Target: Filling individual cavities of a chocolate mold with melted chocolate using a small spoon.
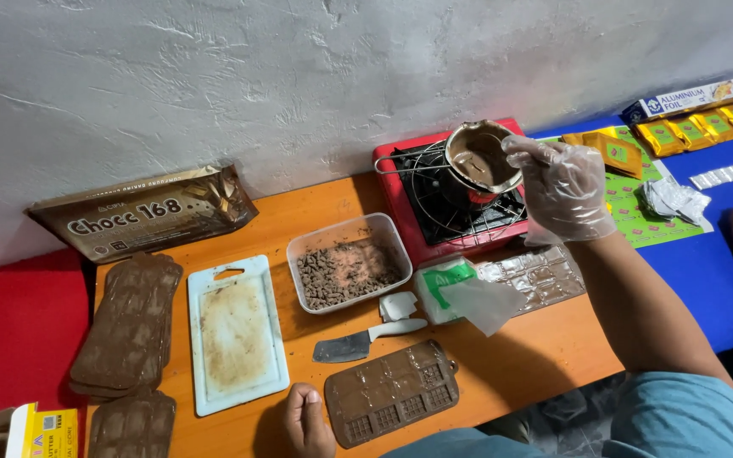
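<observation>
My right hand [563,188], in a clear plastic glove, reaches to the rim of a small metal pot [478,156] of melted chocolate on a red portable stove [400,197]; its fingers seem to pinch something thin at the pot, too small to make out. My bare left hand [305,419] rests at the near table edge, touching the left end of a brown chocolate bar mould [391,391] partly filled with chocolate.
On the orange table [519,356]: a clear tub of chopped chocolate [349,263], a small knife [358,343], a smeared white cutting board [236,332], stacked brown moulds [129,326], a large chocolate block packet [142,212], a clear mould [536,276]. Yellow packets [702,125] and a foil box [686,98] lie on the blue surface.
</observation>
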